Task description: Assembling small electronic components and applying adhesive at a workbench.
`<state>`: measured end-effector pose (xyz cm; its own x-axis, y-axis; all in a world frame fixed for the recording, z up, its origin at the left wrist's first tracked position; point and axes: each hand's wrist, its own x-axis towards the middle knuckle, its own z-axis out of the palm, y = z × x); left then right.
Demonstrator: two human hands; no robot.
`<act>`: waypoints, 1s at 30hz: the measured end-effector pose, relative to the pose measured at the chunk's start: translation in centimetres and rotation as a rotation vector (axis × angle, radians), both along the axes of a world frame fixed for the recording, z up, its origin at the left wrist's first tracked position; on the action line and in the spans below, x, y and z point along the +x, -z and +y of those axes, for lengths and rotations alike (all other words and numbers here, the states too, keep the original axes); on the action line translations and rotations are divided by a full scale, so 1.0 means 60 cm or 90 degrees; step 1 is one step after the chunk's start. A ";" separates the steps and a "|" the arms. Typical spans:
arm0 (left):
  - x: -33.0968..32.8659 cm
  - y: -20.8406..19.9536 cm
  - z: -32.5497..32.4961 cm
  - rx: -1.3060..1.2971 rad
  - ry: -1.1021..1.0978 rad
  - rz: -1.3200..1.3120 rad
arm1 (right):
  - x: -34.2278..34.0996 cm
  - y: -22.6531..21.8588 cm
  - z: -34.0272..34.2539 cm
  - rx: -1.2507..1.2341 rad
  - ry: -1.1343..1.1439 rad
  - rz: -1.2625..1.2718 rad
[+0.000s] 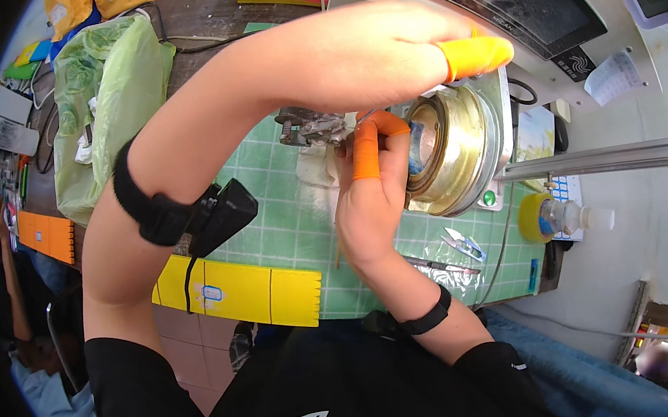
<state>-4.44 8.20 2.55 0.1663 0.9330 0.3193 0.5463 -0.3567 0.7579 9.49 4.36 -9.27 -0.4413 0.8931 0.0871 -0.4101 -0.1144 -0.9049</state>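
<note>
My left hand (455,47) reaches across over a round, brass-coloured stepped metal drum (457,142), beside the panel of a machine. Orange finger covers sit on its fingers; the visible ones are stretched out, and the hand's underside is hidden. Below it, my right hand (371,192) is closed, thumb and finger in orange covers, pinched at a small metal mechanism (313,125) left of the drum. What lies between its fingertips is too small to make out. Something blue (417,147) shows between the right hand and the drum.
A green gridded cutting mat (275,186) covers the table. Thread snips (464,244) and tweezers (442,265) lie at the right; a bottle (567,216) is beyond. A yellow strip (237,292) lines the front edge. A green plastic bag (108,110) stands left. A dark screen (516,2) is behind.
</note>
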 end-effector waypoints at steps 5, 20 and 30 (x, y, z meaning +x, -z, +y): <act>-0.075 0.028 -0.006 -0.052 0.167 -0.122 | -0.020 0.004 0.024 -0.054 0.032 0.016; -0.027 0.041 -0.172 0.051 0.024 0.090 | 0.013 0.001 -0.017 -0.057 -0.008 0.008; -0.039 0.001 -0.207 -0.112 0.158 -0.174 | 0.004 0.008 0.007 -0.052 -0.024 -0.023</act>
